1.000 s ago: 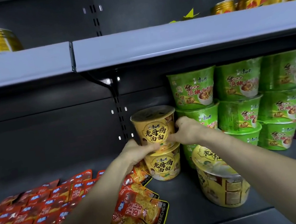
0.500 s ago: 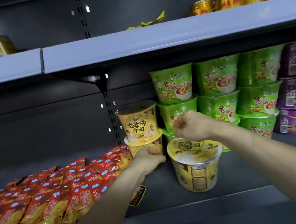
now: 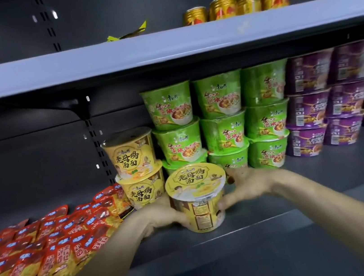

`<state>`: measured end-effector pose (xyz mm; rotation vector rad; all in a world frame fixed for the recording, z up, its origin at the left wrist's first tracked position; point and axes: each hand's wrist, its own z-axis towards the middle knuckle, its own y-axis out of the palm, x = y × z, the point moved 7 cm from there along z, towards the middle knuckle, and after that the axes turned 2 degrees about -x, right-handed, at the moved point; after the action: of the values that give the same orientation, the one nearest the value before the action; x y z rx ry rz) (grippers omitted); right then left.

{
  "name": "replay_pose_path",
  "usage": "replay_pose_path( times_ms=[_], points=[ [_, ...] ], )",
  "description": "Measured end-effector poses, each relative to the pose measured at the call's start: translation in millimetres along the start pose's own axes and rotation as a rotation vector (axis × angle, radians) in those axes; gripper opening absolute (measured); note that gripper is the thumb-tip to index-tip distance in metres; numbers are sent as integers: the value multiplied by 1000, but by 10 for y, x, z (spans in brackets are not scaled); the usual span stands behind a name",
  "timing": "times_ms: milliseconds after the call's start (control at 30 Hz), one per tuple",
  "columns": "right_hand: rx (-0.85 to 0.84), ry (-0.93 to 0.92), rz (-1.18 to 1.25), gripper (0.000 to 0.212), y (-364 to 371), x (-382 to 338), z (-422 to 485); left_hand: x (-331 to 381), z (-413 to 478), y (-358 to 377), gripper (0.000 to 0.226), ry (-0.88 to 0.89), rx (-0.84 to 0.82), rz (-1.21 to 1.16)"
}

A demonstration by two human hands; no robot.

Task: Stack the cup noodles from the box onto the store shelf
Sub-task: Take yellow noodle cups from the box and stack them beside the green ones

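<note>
Dim light came from above, brightest on the upper shelf (image 3: 163,50). Everything was slightly blurred, bowed at the edges.

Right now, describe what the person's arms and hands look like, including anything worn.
Both forearms are bare up to the frame edge: no sleeves show. The left hand and right hand wear no gloves, and neither wrist carries a watch or band. Blur hides any rings.
</note>
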<state>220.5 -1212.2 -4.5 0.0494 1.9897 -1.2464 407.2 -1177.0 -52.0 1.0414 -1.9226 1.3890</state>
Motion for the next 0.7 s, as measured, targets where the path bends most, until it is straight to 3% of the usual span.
replay_pose_path(
  times_ms=[67, 167, 300, 433, 600, 700],
  points=[
    [-14, -16, 86, 84, 133, 46, 44, 10, -9, 64, 74, 38, -17, -8],
    [27, -20, 211, 93, 240, 81, 124, 47, -17, 114, 85, 94, -46, -95],
    [85, -67, 250, 87, 111, -13, 144, 154, -120, 36, 66, 110, -23, -181],
    [96, -127, 248, 71, -78, -253, 60, 236, -258, -200, 107, 134, 31, -224],
    [61, -209, 338, 64, -240, -587, -25, 381, -549, -556, 104, 225, 74, -298],
    [67, -266, 387, 96, -326, -815, -10, 431, -725, -748, 87, 305, 92, -338]
  ],
)
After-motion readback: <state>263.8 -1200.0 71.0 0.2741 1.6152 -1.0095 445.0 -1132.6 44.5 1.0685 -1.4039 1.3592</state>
